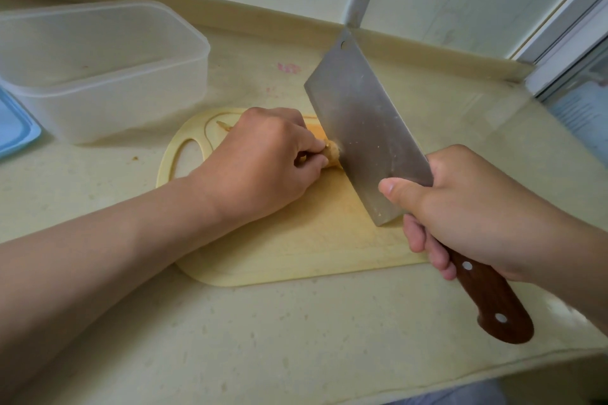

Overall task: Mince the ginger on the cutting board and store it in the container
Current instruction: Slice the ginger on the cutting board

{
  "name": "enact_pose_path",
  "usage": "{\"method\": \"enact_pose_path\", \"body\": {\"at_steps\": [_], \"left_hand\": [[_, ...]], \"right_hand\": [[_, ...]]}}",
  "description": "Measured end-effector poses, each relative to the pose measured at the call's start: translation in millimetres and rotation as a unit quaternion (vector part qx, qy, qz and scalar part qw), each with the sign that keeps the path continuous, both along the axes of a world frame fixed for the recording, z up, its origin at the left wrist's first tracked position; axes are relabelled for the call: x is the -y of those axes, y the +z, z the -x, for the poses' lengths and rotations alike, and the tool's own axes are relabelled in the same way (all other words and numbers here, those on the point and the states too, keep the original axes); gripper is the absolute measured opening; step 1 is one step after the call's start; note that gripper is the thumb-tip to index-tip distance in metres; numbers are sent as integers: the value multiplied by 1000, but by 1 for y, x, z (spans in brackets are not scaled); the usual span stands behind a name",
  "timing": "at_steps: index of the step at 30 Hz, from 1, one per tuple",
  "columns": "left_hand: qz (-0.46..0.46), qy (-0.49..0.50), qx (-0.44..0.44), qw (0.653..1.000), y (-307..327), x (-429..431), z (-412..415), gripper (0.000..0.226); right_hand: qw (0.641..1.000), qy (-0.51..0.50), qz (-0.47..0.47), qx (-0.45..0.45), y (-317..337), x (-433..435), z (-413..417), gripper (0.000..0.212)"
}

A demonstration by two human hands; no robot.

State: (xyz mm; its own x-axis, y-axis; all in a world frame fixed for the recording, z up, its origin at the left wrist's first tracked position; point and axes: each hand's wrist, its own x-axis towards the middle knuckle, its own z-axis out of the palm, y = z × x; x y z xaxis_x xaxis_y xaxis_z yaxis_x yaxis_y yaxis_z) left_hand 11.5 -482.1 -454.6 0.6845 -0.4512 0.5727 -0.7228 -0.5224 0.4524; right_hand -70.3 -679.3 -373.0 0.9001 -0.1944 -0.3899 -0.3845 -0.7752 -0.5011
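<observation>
**Cleaver set against a small piece of ginger, fingertips just beside the blade**

Through the head camera I see a pale yellow cutting board point(296, 256) lying near the middle of the counter point(296, 339), with its handle hole toward the left. The left hand point(263, 158) rests on the board's far half. Its fingers point(309, 158) are curled down and pinch a small knob of ginger point(332, 154), and only the end of the ginger pokes out. The right hand point(460, 210) grips a broad cleaver point(362, 128) by its brown wooden handle, fingers wrapped round it and thumb pressed on the flat of the blade. The blade stands nearly upright and touches the exposed end of the ginger.

My main worry is the left fingertips. The piece is short and knobbly, so I judge it could roll or slip under pressure and bring a finger under the edge. The board sits on a smooth counter and might slide under a hard chop.

The clear container point(98, 76) stands open toward the far left corner of the counter, near the board, with a blue lid point(13, 131) at the left edge. Moving the mince across that gap could scatter pieces. I see no minced ginger, so the work looks to be at an early stage.
</observation>
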Motion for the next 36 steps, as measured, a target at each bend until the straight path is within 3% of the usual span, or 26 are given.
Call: {"method": "enact_pose_path", "body": {"at_steps": [13,23,36], "left_hand": [[12,-11,39,999,-4,-1,-2,16],[22,7,10,1000,-4,-2,-2,15],[30,2,-3,1000,-4,-3,-3,11]], "right_hand": [[999,34,1,-26,10,-35,-50,39],[992,-2,-28,123,-21,-16,-18,42],[994,-25,-29,103,-18,-7,4,42]]}}
